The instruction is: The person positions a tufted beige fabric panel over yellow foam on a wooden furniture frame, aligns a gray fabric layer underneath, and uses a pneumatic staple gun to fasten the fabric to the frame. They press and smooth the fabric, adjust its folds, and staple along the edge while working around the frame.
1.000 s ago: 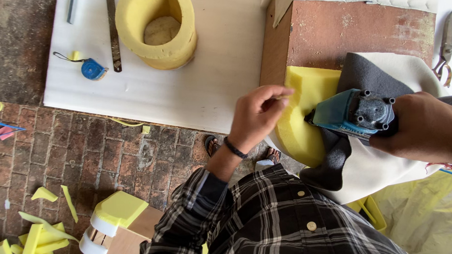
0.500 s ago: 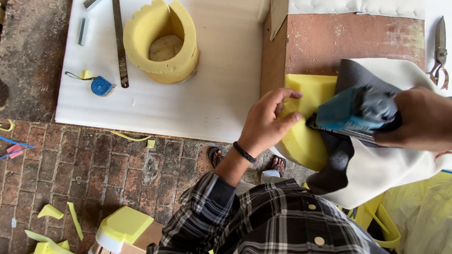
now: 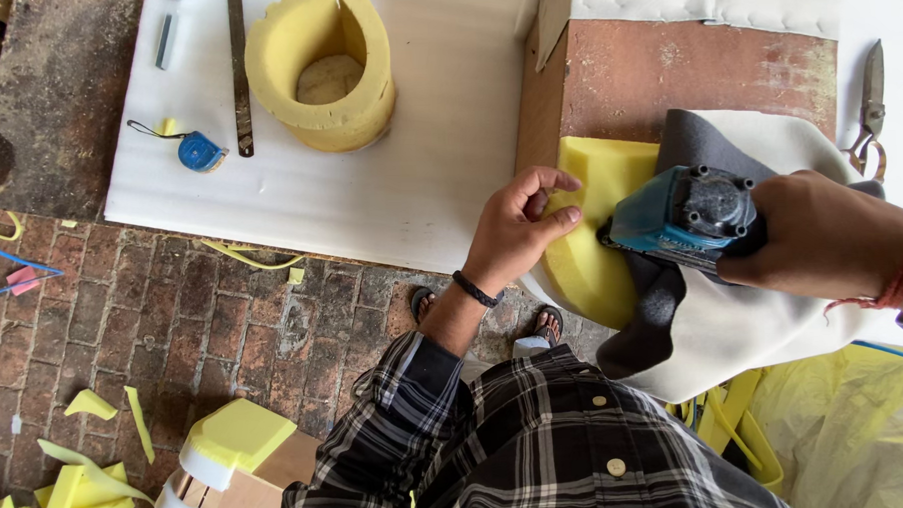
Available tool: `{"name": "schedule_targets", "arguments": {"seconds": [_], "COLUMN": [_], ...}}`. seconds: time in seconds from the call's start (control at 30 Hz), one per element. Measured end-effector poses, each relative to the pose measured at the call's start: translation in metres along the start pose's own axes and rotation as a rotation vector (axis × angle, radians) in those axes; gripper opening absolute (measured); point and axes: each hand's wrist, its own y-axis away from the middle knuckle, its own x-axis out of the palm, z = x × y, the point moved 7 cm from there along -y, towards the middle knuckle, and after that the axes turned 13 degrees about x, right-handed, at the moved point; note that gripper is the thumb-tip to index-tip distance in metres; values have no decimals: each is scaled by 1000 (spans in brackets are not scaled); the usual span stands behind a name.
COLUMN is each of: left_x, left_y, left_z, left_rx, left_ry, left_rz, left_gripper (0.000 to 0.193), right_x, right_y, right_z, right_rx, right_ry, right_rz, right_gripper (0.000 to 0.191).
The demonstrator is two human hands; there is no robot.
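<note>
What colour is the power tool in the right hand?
The power tool has a teal-blue body with a black top; the head view shows it, gripped by the right hand.

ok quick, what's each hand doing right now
Left hand: fingers curled, pressing on the yellow foam piece, not gripping it.
Right hand: closed around the teal power tool.

Up top, a hollow yellow foam ring [image 3: 320, 73] stands on the white sheet [image 3: 438, 164], a long metal ruler [image 3: 238, 71] lying just beside it. Near the ruler's lower end sits a blue tape measure [image 3: 201, 152]. At the far right edge there's a pair of shears [image 3: 869, 99], probably. Down on the brick floor [image 3: 174, 324], yellow foam offcuts [image 3: 69, 488] are scattered at lower left.
</note>
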Motion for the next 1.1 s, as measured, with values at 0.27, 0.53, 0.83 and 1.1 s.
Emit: {"name": "schedule_targets", "arguments": {"seconds": [0.27, 0.53, 0.83, 1.1], "left_x": [1, 0, 0, -6], "left_y": [1, 0, 6, 11], "left_z": [-1, 1, 7, 19], "left_rx": [-51, -36, 12, 7], "left_ry": [47, 14, 2, -12], "left_rz": [-9, 14, -70, -67], "left_gripper": [27, 28, 28, 9], "right_x": [-1, 10, 59, 191], "right_y": [15, 11, -11, -139], "right_z": [12, 1, -119, -245], "right_rx": [71, 83, -113, 94], "right_ry": [44, -19, -496, -886], "right_rz": [58, 82, -352, -410], "right_gripper": [26, 31, 36, 32]}}
